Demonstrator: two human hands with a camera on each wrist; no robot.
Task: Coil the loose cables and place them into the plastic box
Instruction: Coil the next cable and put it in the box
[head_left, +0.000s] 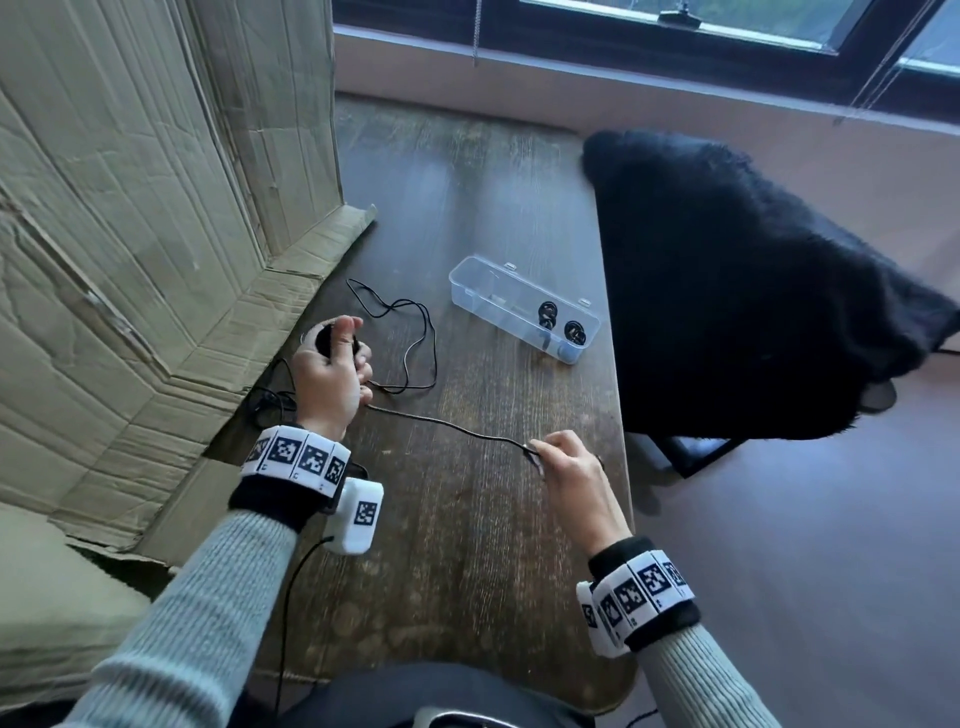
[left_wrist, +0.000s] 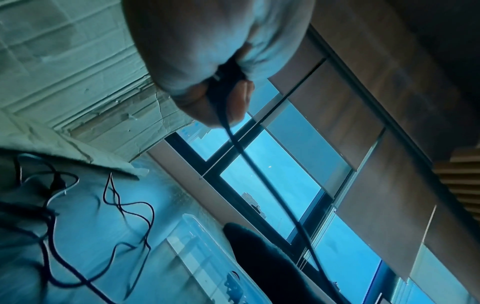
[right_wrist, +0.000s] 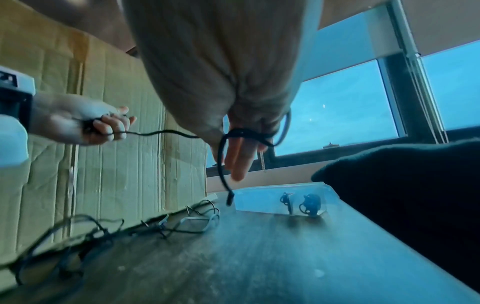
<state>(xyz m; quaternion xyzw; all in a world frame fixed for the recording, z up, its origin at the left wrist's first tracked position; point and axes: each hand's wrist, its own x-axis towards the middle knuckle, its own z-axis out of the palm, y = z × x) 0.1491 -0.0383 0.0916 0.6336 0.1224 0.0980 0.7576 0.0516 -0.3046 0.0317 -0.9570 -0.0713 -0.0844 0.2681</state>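
A thin black cable (head_left: 452, 427) runs taut above the wooden table (head_left: 483, 545) between my two hands. My left hand (head_left: 347, 340) grips a small coil of it (head_left: 323, 339) near the cardboard; in the left wrist view the cable (left_wrist: 259, 164) leaves the fist (left_wrist: 221, 86). My right hand (head_left: 540, 453) pinches the cable's other end; in the right wrist view it loops round the fingers (right_wrist: 240, 156) and its plug (right_wrist: 229, 198) dangles. The clear plastic box (head_left: 470, 283) stands open further back and holds two coiled cables (head_left: 548, 313).
More loose black cable (head_left: 415, 332) lies on the table beyond my left hand, and a tangle (head_left: 270, 401) sits by the cardboard sheet (head_left: 130, 218) on the left. A black fluffy chair (head_left: 737, 291) stands against the table's right edge, close to the box.
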